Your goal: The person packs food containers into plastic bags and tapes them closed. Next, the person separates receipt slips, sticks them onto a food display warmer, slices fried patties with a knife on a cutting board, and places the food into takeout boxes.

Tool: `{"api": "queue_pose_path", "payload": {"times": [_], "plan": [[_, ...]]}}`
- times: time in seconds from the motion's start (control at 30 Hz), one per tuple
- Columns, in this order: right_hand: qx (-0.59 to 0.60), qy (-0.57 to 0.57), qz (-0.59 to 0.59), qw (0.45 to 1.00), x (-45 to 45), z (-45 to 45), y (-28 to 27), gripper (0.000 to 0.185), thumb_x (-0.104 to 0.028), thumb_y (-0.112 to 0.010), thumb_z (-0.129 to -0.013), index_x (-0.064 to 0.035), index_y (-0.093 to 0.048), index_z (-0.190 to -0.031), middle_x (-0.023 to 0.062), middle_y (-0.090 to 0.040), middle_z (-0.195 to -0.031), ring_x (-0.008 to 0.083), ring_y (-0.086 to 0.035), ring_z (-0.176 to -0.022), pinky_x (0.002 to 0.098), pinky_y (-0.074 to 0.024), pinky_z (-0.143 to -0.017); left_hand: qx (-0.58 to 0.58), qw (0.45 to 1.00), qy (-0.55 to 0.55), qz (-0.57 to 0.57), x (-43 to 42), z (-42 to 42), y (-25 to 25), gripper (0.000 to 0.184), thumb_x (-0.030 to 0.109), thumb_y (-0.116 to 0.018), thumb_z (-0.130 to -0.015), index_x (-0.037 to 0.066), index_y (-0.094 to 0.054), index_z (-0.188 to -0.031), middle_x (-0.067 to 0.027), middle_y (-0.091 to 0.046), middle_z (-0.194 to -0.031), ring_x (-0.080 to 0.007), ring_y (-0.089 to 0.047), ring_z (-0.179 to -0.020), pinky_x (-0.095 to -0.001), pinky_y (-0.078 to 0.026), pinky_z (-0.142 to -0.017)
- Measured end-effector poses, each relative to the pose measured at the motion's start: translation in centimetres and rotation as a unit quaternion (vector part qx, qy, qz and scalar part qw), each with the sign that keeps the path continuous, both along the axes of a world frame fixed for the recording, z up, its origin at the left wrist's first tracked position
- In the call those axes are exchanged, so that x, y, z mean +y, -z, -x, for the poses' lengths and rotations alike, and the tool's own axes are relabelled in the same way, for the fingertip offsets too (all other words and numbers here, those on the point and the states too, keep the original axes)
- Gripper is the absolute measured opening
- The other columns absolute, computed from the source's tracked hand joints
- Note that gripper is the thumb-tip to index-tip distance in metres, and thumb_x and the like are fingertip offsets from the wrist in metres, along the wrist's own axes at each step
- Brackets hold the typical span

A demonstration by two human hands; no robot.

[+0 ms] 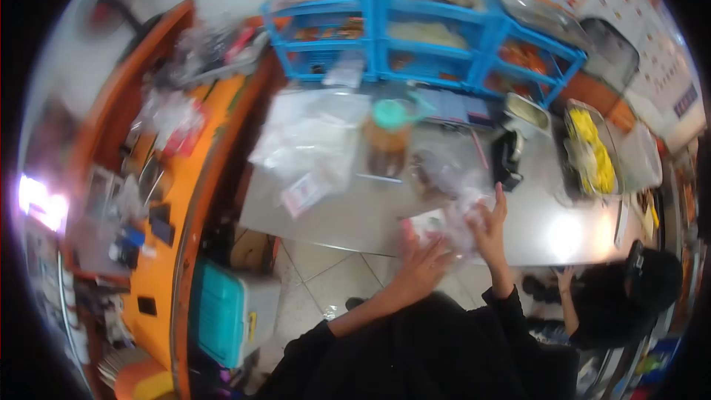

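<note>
My left hand (424,268) is at the front edge of the metal table, its fingers closed on a small red-and-white packet (425,225). Beside it, my right hand (489,235) grips a clear plastic bag (464,211), with one finger pointing up. Motion blurs the bag and packet, so what the bag contains cannot be made out. Just behind the bag lies another crumpled clear bag (433,168). A brown-filled jug (388,137) with a mint-green lid stands further back on the table.
White plastic sheets (307,133) and a printed card (305,194) lie on the table's left. Blue shelves (378,44) line the back. A black device (507,161) and a tray of yellow packets (591,150) are at right. Another person (618,300) sits close on the right.
</note>
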State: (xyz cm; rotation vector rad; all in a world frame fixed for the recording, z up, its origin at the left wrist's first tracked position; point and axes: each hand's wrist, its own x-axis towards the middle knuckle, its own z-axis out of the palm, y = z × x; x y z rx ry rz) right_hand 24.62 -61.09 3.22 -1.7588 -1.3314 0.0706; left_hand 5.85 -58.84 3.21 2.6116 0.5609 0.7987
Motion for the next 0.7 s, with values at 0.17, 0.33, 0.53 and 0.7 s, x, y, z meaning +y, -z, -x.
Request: {"api": "queue_pose_path", "payload": {"times": [0.17,0.33,0.53,0.7], "plan": [[0.265,0.029,0.127,0.955,3.2,-2.9,4.5,0.061,-0.033,-0.06,-0.075,-0.0005,-0.036,-0.121,0.0163,-0.039,-0.12,0.0253,-0.039,-0.108,0.034,-0.0307,-0.091,-0.065,0.986,-0.058,0.14,-0.8,13.0,3.4,0.034,0.012,-0.054,-0.074,0.011,-0.051,-0.107,-0.0125,-0.045,-0.112,-0.0303,-0.042,-0.105,-0.0439,-0.032,-0.089],[0.583,-0.099,-0.134,0.795,4.8,-2.6,-5.3,0.035,-0.023,-0.038,-0.085,-0.0023,-0.045,-0.112,0.0109,-0.054,-0.1,0.0219,-0.051,-0.089,0.0316,-0.0412,-0.076,-0.127,0.938,-0.259,0.191,-1.9,29.7,7.6,0.028,0.012,-0.053,-0.075,0.009,-0.052,-0.103,-0.0128,-0.05,-0.103,-0.0287,-0.047,-0.097,-0.0358,-0.037,-0.085],[0.035,0.151,-0.176,0.972,6.0,-9.1,-5.0,0.043,-0.03,-0.04,-0.083,-0.0053,-0.042,-0.119,0.0099,-0.044,-0.118,0.0206,-0.041,-0.107,0.0357,-0.0348,-0.085,-0.151,0.9,-0.373,0.167,2.3,41.9,7.8,0.024,0.008,-0.053,-0.074,0.007,-0.054,-0.098,-0.0123,-0.052,-0.098,-0.0283,-0.049,-0.094,-0.0356,-0.039,-0.08],[0.017,0.226,-0.252,0.941,7.8,2.2,-14.2,0.043,-0.028,-0.04,-0.083,-0.0054,-0.041,-0.12,0.0099,-0.044,-0.118,0.02,-0.042,-0.107,0.0346,-0.035,-0.085,-0.162,0.839,-0.516,0.061,9.7,53.2,7.6,0.015,0.005,-0.052,-0.073,0.005,-0.057,-0.088,-0.0123,-0.056,-0.087,-0.0294,-0.052,-0.085,-0.0362,-0.041,-0.073]]}}
